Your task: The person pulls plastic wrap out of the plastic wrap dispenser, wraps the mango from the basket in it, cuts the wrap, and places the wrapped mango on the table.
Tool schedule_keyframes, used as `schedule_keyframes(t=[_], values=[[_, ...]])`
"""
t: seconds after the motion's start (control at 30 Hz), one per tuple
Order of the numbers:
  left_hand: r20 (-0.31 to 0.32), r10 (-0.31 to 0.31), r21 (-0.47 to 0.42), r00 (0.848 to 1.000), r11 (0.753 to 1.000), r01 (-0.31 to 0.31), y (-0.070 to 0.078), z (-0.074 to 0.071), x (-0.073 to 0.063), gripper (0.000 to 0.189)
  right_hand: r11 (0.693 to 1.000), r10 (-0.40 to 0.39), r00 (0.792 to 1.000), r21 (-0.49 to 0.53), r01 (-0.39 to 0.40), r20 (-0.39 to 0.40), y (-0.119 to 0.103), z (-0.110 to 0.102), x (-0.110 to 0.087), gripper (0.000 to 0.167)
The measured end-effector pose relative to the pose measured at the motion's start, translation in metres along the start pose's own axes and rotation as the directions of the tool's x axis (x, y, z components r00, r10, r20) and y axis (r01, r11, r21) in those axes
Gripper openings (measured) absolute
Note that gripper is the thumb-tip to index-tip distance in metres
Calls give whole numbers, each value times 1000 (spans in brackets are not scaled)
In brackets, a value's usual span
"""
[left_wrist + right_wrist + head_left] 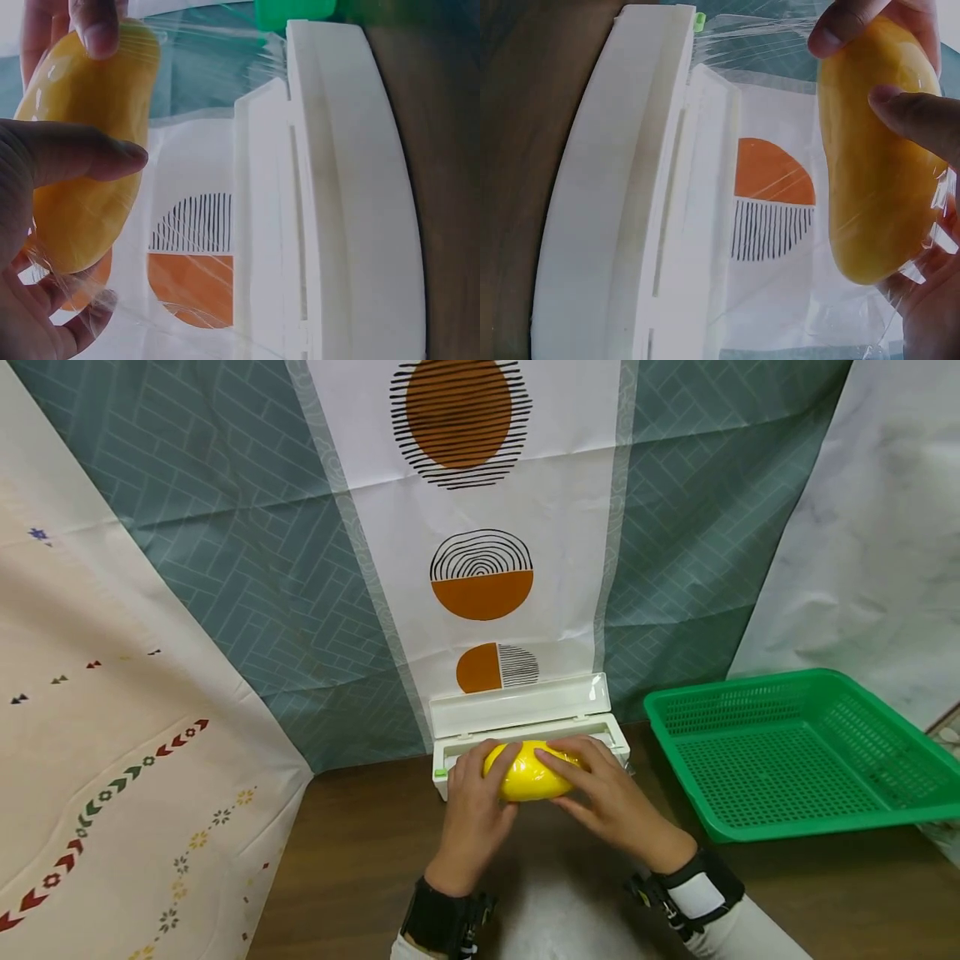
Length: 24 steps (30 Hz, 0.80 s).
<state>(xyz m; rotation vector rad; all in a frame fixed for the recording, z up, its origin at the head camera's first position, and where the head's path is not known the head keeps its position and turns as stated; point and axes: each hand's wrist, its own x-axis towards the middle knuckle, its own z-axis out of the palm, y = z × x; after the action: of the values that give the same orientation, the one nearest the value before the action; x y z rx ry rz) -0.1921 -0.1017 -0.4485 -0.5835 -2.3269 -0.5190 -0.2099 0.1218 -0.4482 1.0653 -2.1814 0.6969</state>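
Note:
A yellow mango (531, 777) is held in the air by both hands, just in front of a white cling film dispenser (528, 729). My left hand (477, 806) grips the mango's left end, its thumb (94, 154) lying across the skin. My right hand (611, 797) grips the other end, thumb (915, 116) on the near side. Clear cling film (217, 45) stretches in wrinkled folds between the mango and the dispenser and clings about the fruit. The dispenser's lid (525, 704) stands raised at the back. The mango's far side is partly hidden.
A green plastic basket (675, 768) stands on the brown table (360, 852) to the right of the dispenser. Behind the dispenser hangs a patterned cloth (487, 510). A light cloth (112, 693) slopes along the left side. A green slider (700, 21) sits at the dispenser's end.

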Motion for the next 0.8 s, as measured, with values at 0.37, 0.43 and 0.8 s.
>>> schedule_keyframes(t=[0.37, 0.43, 0.8], values=[[-21, 17, 10, 1000, 1000, -17, 0, -7, 15, 83, 1000, -19, 1000, -19, 18, -25, 3, -7, 12, 74], [-16, 21, 10, 1000, 1000, -21, 0, -9, 19, 83, 1000, -13, 1000, -26, 12, -18, 3, -9, 15, 71], [10, 18, 7, 1000, 1000, -18, 2, -17, 24, 81, 999, -27, 1000, -26, 27, -10, 0, -17, 20, 63]])
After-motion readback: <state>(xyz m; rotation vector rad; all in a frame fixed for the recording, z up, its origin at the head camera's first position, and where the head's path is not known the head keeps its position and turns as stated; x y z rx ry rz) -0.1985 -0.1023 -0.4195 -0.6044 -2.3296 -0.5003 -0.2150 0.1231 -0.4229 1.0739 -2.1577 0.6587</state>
